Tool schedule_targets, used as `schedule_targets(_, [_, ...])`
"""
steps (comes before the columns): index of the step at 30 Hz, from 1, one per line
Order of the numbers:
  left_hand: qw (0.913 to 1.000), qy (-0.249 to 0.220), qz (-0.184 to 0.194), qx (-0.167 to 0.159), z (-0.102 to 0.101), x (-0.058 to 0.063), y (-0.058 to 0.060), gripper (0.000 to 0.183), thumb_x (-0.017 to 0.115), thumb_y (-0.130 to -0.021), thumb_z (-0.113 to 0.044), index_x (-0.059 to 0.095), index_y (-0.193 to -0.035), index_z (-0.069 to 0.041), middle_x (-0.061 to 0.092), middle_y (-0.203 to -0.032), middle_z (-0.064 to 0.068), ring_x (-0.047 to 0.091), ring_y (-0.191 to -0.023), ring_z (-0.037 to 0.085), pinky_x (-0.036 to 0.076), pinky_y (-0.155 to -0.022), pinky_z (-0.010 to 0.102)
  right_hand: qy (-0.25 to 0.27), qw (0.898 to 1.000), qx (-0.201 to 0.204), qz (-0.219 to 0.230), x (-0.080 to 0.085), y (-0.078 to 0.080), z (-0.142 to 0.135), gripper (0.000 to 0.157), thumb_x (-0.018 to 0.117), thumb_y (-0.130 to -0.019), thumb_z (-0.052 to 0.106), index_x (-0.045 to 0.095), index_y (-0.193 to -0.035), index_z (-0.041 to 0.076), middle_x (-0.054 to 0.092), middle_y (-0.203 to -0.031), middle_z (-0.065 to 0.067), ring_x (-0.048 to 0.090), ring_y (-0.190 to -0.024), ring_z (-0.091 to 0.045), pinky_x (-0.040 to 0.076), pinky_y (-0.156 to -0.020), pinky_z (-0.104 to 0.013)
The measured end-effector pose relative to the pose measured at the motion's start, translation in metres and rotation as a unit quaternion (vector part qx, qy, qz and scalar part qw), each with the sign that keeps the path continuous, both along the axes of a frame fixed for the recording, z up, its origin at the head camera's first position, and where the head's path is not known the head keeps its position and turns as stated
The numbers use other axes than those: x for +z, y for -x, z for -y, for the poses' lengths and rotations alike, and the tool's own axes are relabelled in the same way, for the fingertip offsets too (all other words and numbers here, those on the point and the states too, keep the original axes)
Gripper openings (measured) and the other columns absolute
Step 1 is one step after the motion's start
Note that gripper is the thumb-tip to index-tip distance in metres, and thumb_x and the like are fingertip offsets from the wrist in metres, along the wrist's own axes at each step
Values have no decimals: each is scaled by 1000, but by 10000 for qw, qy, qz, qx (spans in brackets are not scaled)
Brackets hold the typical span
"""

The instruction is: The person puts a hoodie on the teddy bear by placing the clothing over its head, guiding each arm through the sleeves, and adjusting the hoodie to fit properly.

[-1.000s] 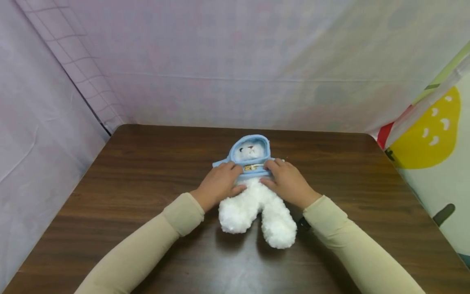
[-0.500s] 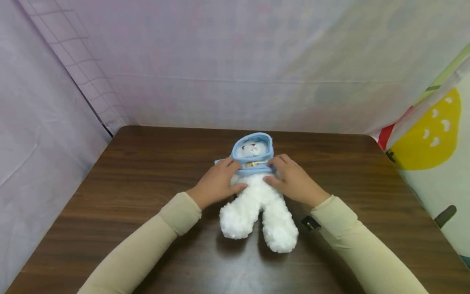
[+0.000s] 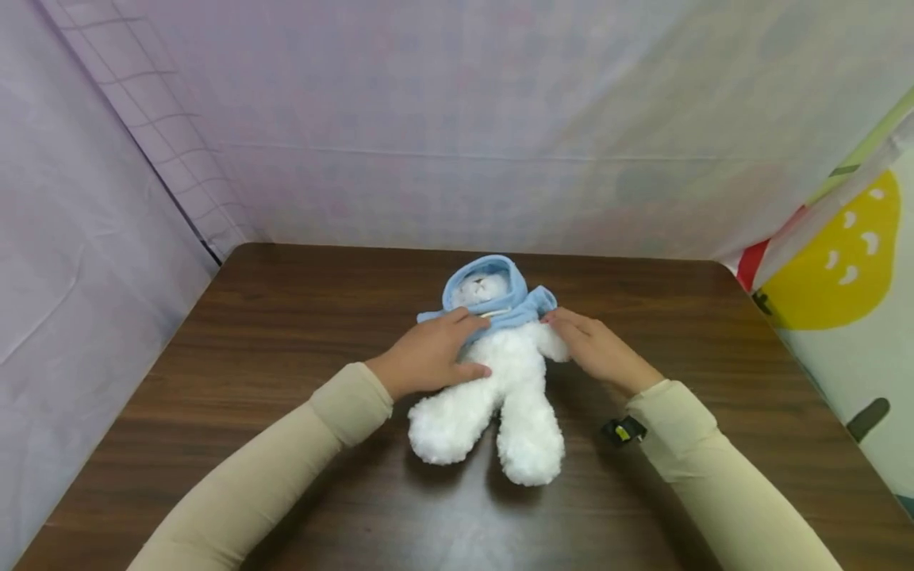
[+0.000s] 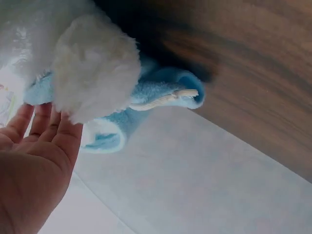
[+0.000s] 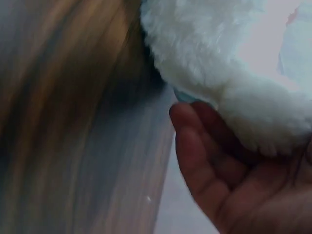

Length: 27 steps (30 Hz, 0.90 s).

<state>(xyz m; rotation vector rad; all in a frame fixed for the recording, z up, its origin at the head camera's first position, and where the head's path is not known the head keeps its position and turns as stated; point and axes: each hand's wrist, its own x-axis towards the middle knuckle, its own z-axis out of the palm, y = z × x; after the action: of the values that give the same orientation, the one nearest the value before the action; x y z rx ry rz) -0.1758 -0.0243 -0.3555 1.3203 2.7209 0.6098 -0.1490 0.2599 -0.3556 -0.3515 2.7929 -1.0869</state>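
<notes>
Left hand (image 3: 430, 355), right hand (image 3: 601, 349) on blue-hooded white plush toy (image 3: 512, 361)

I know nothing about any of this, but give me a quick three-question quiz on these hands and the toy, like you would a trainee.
1. Fill in: The white plush toy has a hood coloured ____.
2. In the head view, the legs point toward: A) the top edge; B) the bottom edge; C) the left edge.
3. True or false: Both hands are apart from the toy.

Key: 1. blue; 2. B; 3. false: the left hand and right hand touch it.
</notes>
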Motion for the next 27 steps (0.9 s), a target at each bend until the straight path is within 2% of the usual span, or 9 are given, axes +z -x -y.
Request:
schedule_targets(1, [10000, -3, -25, 36, 0, -1, -1, 69, 66, -93, -49, 46, -147, -12, 50, -139, 8, 61, -110, 21, 49, -93, 36, 328, 9992, 49, 221, -2, 1, 1, 41, 36, -108, 32, 53, -132, 3, 58, -124, -21, 56, -110, -34, 47, -89, -51])
schedule_targets(5, [9996, -173, 103, 195, -1, -3, -2, 65, 71, -90, -46, 50, -141, -12, 52, -131, 6, 62, -98, 18, 50, -87, 35, 1466, 9859, 295, 754, -8, 4, 7, 24, 42, -105, 17, 43, -121, -1, 50, -103, -19, 55, -87, -28, 52, -72, -46])
schedule_targets(9, [9981, -356, 369, 352, 0, -7, -1, 76, 74, -87, -48, 44, -147, -10, 48, -141, 10, 57, -116, 23, 47, -97, 38, 1837, 9817, 269, 419, -6, 2, 13, 24, 48, -105, 19, 45, -121, 1, 52, -107, -17, 58, -88, -25, 54, -74, -51])
schedule_targets(13, [9947, -602, 693, 455, -3, -10, 0, 90, 74, -86, -49, 32, -154, -8, 38, -152, 15, 42, -136, 28, 38, -108, 41, 1560, 9858, 590, -205, 10, -3, 15, 25, 51, -105, 24, 52, -124, 7, 59, -110, -12, 60, -92, -25, 55, -76, -48])
schedule_targets(16, [9875, -992, 1057, 618, -5, -10, 0, 92, 74, -87, -47, 28, -156, -7, 39, -152, 13, 42, -136, 26, 38, -108, 40, 1173, 9865, 958, -622, 26, -6, 15, 29, 52, -105, 23, 55, -131, 11, 62, -118, -8, 60, -98, -23, 54, -79, -38])
schedule_targets(18, [9742, -1454, 1560, 739, -7, -8, 0, 89, 72, -89, -47, 28, -156, -8, 45, -148, 12, 48, -131, 24, 43, -103, 39, 1071, 9857, 1063, -754, 35, -10, 15, 33, 52, -105, 21, 55, -137, 13, 62, -125, -6, 60, -103, -22, 53, -80, -33])
schedule_targets(22, [9369, -2206, 2599, 778, -11, -2, 0, 77, 66, -94, -45, 31, -153, -10, 57, -136, 10, 59, -117, 20, 52, -92, 37, 930, 9834, 1173, -1024, 53, -17, 17, 37, 54, -104, 19, 57, -140, 16, 57, -136, -4, 58, -109, -21, 53, -81, -32])
schedule_targets(24, [9369, -2165, 2639, 756, -11, 0, 1, 64, 64, -96, -38, 38, -148, -9, 61, -129, 9, 62, -111, 18, 52, -88, 34, 674, 9826, 1244, -1199, 56, -18, 19, 35, 56, -103, 19, 59, -138, 18, 58, -135, -2, 56, -110, -19, 52, -81, -36])
schedule_targets(27, [9472, -2194, 2060, 1103, -5, 5, 3, 43, 61, -93, -16, 52, -134, -7, 66, -115, 6, 62, -97, 14, 50, -81, 31, 181, 9793, 1471, -1379, 53, -17, 25, 31, 58, -102, 23, 64, -132, 19, 56, -138, 0, 51, -119, -18, 48, -87, -42])
